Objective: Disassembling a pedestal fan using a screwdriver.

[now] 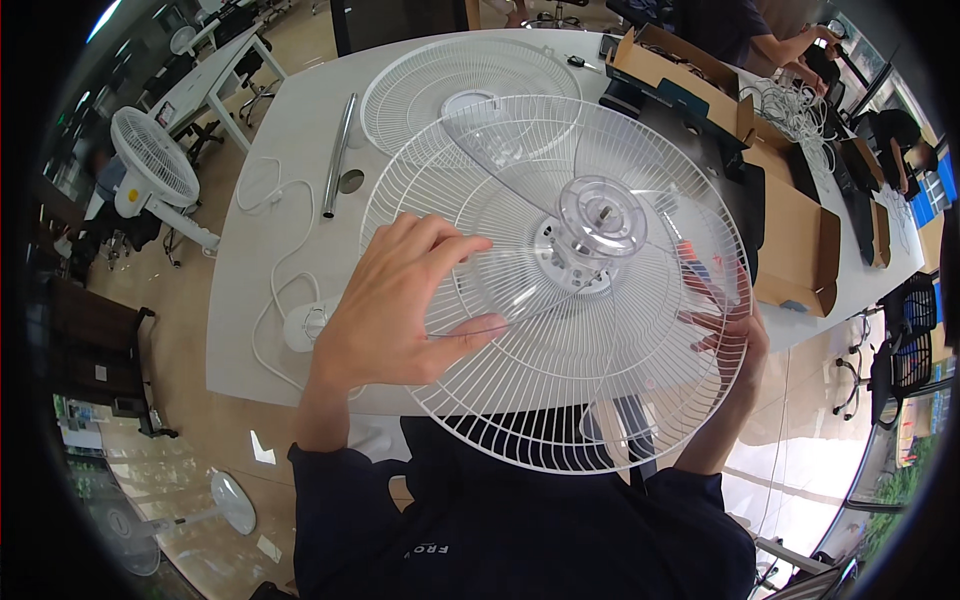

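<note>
Lying beside spread left fingers [455,246]: clear fan blade [515,285]; right fingers [718,322] behind wire guard [620,380], grip unclear.

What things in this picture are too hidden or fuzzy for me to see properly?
All in the head view:
Right hand: its exact grip, masked by the near wire guard and clear fan blades.
Far wire guard: its lower part, covered by the near one.
White rounded part: its right side, behind the left hand.
Co-worker's arm: what its hand touches, too small and blurred.
</note>
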A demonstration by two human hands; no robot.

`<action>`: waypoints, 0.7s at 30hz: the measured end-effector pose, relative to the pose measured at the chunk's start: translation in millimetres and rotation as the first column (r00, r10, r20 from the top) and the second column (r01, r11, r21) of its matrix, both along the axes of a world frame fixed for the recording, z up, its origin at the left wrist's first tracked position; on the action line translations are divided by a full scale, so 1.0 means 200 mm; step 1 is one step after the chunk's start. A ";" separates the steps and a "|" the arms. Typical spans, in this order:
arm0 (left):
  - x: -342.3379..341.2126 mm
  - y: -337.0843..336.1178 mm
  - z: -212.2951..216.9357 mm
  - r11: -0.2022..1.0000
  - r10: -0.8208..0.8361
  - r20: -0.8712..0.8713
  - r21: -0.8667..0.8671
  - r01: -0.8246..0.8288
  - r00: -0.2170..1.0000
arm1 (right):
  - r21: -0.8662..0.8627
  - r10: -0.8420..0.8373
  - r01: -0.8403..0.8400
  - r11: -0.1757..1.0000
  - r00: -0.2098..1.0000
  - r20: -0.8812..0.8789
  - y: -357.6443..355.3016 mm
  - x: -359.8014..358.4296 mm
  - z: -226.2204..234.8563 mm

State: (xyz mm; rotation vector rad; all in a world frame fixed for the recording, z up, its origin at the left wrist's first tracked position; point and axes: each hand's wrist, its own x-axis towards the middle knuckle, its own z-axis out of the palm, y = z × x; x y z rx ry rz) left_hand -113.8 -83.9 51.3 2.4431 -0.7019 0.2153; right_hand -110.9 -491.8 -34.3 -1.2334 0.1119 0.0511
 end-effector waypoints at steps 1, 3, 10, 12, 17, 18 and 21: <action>0.00 0.00 0.02 1.000 -0.001 0.009 0.031 0.001 1.000 | 0.002 -0.002 0.002 1.000 1.000 -0.004 0.01 0.00 0.01; -0.01 -0.01 0.04 0.998 -0.007 0.016 0.058 0.006 1.000 | -0.007 -0.025 0.025 1.000 1.000 -0.006 0.04 -0.01 0.02; -0.10 -0.07 0.01 0.994 0.078 0.084 0.073 -0.084 0.993 | -0.070 -0.096 0.096 0.993 0.995 -0.001 0.10 -0.03 0.05; -0.13 -0.09 0.01 0.993 0.088 0.095 0.069 -0.095 0.992 | -0.097 -0.110 0.109 0.989 0.994 -0.003 0.13 -0.04 0.08; -0.11 -0.12 0.14 0.964 -0.107 -0.028 0.243 0.110 0.994 | -0.032 -0.099 0.100 0.994 0.995 0.016 0.11 -0.06 0.07; -0.08 -0.15 0.15 0.964 -0.101 -0.029 0.245 0.105 0.994 | -0.031 -0.094 0.094 0.995 0.995 0.016 0.11 -0.06 0.06; 0.11 -0.32 0.08 0.947 -0.023 0.277 0.313 -0.068 0.960 | -0.027 -0.088 0.089 0.996 0.996 0.009 0.10 -0.07 0.05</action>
